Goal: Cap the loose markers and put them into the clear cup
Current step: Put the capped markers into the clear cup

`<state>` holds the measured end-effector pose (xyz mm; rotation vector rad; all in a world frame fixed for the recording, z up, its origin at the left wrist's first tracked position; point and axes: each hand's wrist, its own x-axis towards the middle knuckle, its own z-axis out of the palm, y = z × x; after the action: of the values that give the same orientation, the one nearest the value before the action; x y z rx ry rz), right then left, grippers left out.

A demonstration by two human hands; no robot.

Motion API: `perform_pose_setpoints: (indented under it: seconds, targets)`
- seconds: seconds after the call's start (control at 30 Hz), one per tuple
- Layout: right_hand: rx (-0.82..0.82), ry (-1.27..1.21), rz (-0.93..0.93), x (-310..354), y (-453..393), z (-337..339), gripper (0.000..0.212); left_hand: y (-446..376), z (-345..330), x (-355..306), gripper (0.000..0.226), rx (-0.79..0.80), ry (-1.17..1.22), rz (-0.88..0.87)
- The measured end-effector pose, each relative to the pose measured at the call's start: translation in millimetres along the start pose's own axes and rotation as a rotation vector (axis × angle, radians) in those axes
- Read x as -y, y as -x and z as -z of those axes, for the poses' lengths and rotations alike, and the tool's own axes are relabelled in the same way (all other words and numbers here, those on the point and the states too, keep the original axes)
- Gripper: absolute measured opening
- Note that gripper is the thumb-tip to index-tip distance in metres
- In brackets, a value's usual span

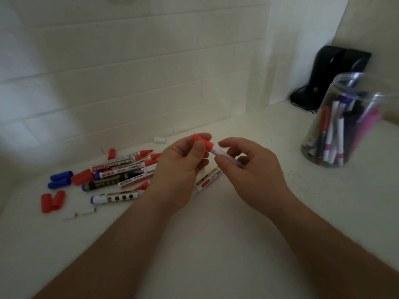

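Observation:
My left hand (181,169) pinches a red cap (204,142) that sits on the end of a white marker (224,157). My right hand (250,167) grips that marker's barrel between thumb and fingers. Both hands hover over the white counter (216,244). A pile of uncapped markers (123,173) lies to the left, partly behind my left hand. Loose blue caps (60,180) and red caps (53,200) lie further left. The clear cup (345,121) stands at the right with several capped markers inside.
Another white marker (208,179) lies under my hands. Two short white pieces (79,213) rest near the front of the pile, and a small white block (160,139) by the tiled wall. A black device (332,76) with a cord stands in the back right corner.

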<state>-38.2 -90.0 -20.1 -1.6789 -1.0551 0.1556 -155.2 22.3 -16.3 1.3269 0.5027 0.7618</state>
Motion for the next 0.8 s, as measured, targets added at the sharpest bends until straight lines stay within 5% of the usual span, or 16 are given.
perform_pose_setpoints:
  seconds: [0.23, 0.4, 0.5, 0.6, 0.8]
  targets:
    - [-0.067, -0.096, -0.06, 7, 8, -14, 0.006, 1, -10, 4, 0.028, -0.023, 0.235, 0.047]
    - [-0.04, -0.099, -0.059, 6, 5, -14, 0.01, 1, -10, 0, 0.028, -0.024, 0.194, -0.002]
    - [-0.034, -0.001, 0.016, 3, 2, -9, 0.01, -5, -3, -12, 0.024, -0.22, 0.165, -0.125]
    - [0.044, 0.074, 0.01, -2, 4, -7, 0.006, -3, 22, -31, 0.022, -0.383, 0.02, -0.214]
    - [0.286, 0.22, 0.047, 0, 10, -11, 0.021, 49, 74, -45, 0.009, -0.277, -0.429, -0.119]
